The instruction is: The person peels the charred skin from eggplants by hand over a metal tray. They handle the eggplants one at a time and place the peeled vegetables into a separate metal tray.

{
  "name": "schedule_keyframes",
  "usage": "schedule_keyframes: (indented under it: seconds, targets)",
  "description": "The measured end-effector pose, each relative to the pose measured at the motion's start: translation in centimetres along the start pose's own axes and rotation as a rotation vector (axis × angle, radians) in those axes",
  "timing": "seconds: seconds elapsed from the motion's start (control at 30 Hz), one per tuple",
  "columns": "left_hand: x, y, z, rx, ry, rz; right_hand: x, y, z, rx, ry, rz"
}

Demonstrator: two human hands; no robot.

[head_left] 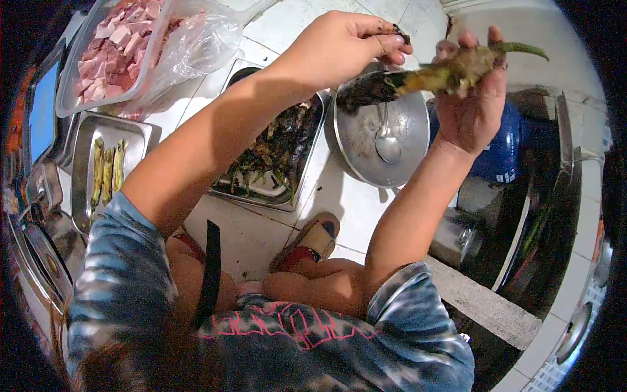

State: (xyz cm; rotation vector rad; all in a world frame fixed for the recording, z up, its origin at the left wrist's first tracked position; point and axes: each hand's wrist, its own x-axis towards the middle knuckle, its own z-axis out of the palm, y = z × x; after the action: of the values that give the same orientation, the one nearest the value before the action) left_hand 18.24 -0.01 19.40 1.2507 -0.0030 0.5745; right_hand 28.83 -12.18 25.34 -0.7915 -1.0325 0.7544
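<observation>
My right hand [471, 108] holds a roasted eggplant [450, 75] across its palm and fingers. The eggplant's green stem points right, its middle is pale and bare, and blackened skin hangs at its left end. My left hand [356, 49] is closed in a pinch, with dark scraps of charred skin [401, 34] at the fingertips. Below the eggplant stands a round metal pan [349, 160] with a spoon [388, 147] inside. Partly hidden by my left forearm, a metal tray [251, 204] holds blackened peelings [271, 153].
At left, a steel tray [140, 130] contains several peeled eggplants [108, 166]. Behind it are a plastic tub [68, 98] of pink meat chunks [117, 49] and a clear plastic bag [206, 52]. A blue container [503, 147] stands beyond my right wrist, over white floor tiles [333, 202].
</observation>
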Motion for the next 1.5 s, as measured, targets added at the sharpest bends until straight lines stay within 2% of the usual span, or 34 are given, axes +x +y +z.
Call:
schedule_keyframes:
  seconds: [0.07,0.13,0.2,0.27,0.3,0.4,0.43,0.53,0.63,0.73,0.77,0.83,0.87,1.03,1.13,1.23,1.27,1.3,1.33,1.37,1.5]
  targets:
    - [-0.3,0.7,-0.6,0.038,0.003,-0.051,-0.1,-0.3,-0.4,0.028,-0.071,-0.027]
    - [-0.2,0.4,-1.2,0.332,-0.088,0.005,-0.1,-0.6,-0.2,-0.028,-0.073,-0.057]
    - [-0.5,0.3,-1.6,0.712,-0.156,0.012,-0.1,-0.6,-0.4,-0.013,-0.134,-0.077]
    - [-1.1,0.2,-1.7,1.176,-0.2,-0.033,-0.3,-0.9,-0.4,0.015,-0.092,-0.056]
    - [-1.5,1.1,-1.0,1.33,-0.212,-0.199,-0.4,-1.0,-0.5,0.027,-0.086,-0.05]
    - [-2.3,-0.5,-1.7,1.521,-0.329,-0.206,-0.5,-1.2,-0.7,0.033,-0.087,-0.041]
    - [-2.6,-0.9,-1.8,1.594,-0.279,-0.098,-0.5,-1.3,-0.7,0.028,-0.089,-0.041]
    - [-2.5,-0.6,-2.0,1.597,-0.282,-0.173,-0.5,-1.5,-0.8,0.015,-0.081,-0.043]
    - [-2.5,-0.4,-2.5,1.619,-0.32,-0.21,-0.8,-1.8,-0.6,-0.069,0.076,-0.023]
    - [-2.7,-0.5,-2.7,1.518,-0.339,-0.241,-0.5,-2.0,-1.4,-0.131,0.006,0.008]
    - [-2.7,-0.8,-3.0,1.447,-0.416,-0.253,-0.4,-1.9,-1.7,-0.223,-0.006,-0.021]
    - [-2.6,-1.2,-3.3,1.301,-0.562,-0.275,-0.3,-1.9,-0.7,-0.347,0.126,-0.007]
    - [-2.6,-1.4,-3.2,1.327,-0.547,-0.295,-0.2,-1.9,-0.2,-0.409,0.192,0.001]
    - [-2.2,-0.3,-2.2,1.303,-0.506,-0.335,-0.2,-2.1,-0.5,-0.359,0.197,-0.055]
    - [-1.7,-1.8,-2.8,1.281,-0.383,-0.047,-0.4,-2.1,-0.3,-0.299,0.159,-0.079]
    - [-0.9,-2.4,-1.5,0.931,-0.08,0.26,-0.2,-2.4,-0.9,-0.106,0.011,-0.068]
    - [-0.6,-2.4,-0.8,0.668,-0.067,0.219,-0.1,-2.4,-0.9,-0.016,-0.048,-0.063]
    - [-0.4,-2.1,0.2,0.404,-0.055,0.175,-0.3,-2.3,-0.5,-0.148,0.041,-0.088]
    - [-0.4,-1.7,1.1,0.14,-0.043,0.129,-0.2,-2.1,-0.3,-0.09,0.01,-0.094]
    - [-0.5,-1.4,1.6,0.037,-0.021,0.131,0.0,-2.0,-0.2,-0.033,-0.022,-0.1]
    - [-1.6,0.2,2.3,0.259,-0.118,0.161,0.7,-1.2,0.6,0.074,-0.047,-0.11]
